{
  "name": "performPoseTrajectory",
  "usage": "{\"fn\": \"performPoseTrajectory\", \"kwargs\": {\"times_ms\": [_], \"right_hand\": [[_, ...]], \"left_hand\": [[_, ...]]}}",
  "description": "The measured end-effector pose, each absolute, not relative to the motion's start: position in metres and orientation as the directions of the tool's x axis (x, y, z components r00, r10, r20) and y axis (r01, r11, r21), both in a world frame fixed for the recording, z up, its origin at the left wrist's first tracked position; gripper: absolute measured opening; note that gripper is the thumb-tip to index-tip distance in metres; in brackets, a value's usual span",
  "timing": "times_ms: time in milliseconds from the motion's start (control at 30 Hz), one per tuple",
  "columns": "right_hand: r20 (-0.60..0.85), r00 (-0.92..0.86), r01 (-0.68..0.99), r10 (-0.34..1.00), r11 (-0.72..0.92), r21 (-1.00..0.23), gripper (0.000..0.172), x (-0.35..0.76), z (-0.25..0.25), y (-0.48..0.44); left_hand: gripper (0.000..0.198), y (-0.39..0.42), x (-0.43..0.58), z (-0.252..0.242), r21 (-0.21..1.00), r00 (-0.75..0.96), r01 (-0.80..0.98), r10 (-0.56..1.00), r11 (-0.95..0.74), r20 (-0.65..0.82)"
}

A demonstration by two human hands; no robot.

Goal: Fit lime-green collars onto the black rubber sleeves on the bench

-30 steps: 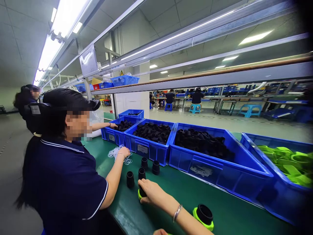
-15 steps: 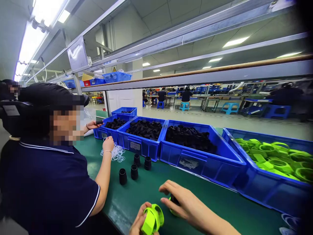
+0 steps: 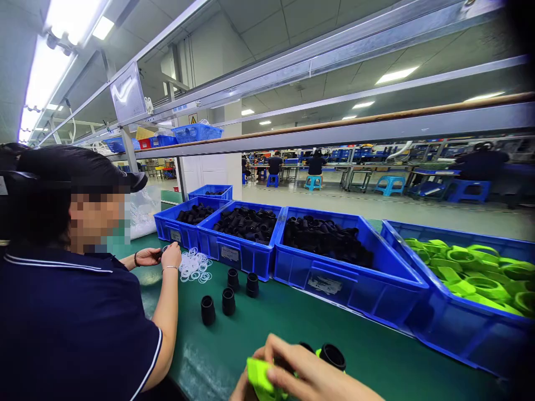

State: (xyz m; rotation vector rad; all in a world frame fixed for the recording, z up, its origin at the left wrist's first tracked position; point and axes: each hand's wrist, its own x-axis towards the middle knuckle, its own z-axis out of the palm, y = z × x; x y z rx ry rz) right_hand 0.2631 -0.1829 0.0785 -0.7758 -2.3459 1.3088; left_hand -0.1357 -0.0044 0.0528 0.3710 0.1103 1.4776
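At the bottom edge we see a bright green ring part (image 3: 259, 380) with a black tube (image 3: 332, 356) beside it, low over the green worktop (image 3: 376, 356). The tube's open mouth points up and toward the camera, its long axis tilted away to the right. Our right hand (image 3: 301, 379) lies over both pieces, fingers (image 3: 276, 348) curled and pressed on the green part. Of our left hand (image 3: 240, 391) only a sliver shows; we cannot tell its grip. Four black tubes (image 3: 228, 289) stand upright farther left. Behind run blue bins (image 3: 346, 278), one with green rings (image 3: 472, 267). A co-worker's hands (image 3: 161, 256) meet by white rings (image 3: 194, 266).
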Motion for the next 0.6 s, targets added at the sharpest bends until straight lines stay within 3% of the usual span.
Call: {"fn": "performPoseTrajectory", "kwargs": {"times_ms": [67,133,200,233,300,400,500,600], "right_hand": [[-0.015,-0.737,0.203,0.675,0.200,-0.959,0.039,0.266,0.080,-0.167],[-0.006,-0.688,0.002,0.726,-0.007,-1.000,0.043,0.267,0.075,-0.147],[0.022,-0.627,-0.127,0.779,-0.074,-0.989,0.049,0.268,0.069,-0.126],[0.034,-0.594,-0.112,0.804,-0.041,-0.993,0.057,0.268,0.067,-0.114],[0.059,-0.541,0.037,0.839,0.094,-0.995,0.064,0.267,0.066,-0.090],[0.133,-0.457,0.289,0.879,0.289,-0.913,0.050,0.258,0.067,-0.054],[0.237,-0.353,0.498,0.905,0.397,-0.771,0.029,0.241,0.061,-0.025],[0.249,-0.366,0.662,0.897,0.439,-0.607,0.027,0.222,0.049,-0.010]], "left_hand": [[0.037,0.006,-0.144,0.044,0.312,0.096,-0.949,0.981,0.040,0.166],[0.040,0.015,-0.152,0.037,0.309,0.080,-0.951,0.981,0.021,0.178],[0.049,0.022,-0.158,0.030,0.318,0.073,-0.948,0.980,0.011,0.183],[0.050,0.023,-0.160,0.027,0.329,0.075,-0.944,0.980,0.011,0.182],[0.049,0.023,-0.162,0.024,0.358,0.088,-0.933,0.980,0.020,0.177],[0.046,0.019,-0.159,0.028,0.415,0.129,-0.908,0.981,0.058,0.147],[0.046,0.009,-0.148,0.040,0.471,0.192,-0.873,0.977,0.127,0.092],[0.041,-0.017,-0.120,0.042,0.516,0.259,-0.832,0.965,0.206,0.032]]}}
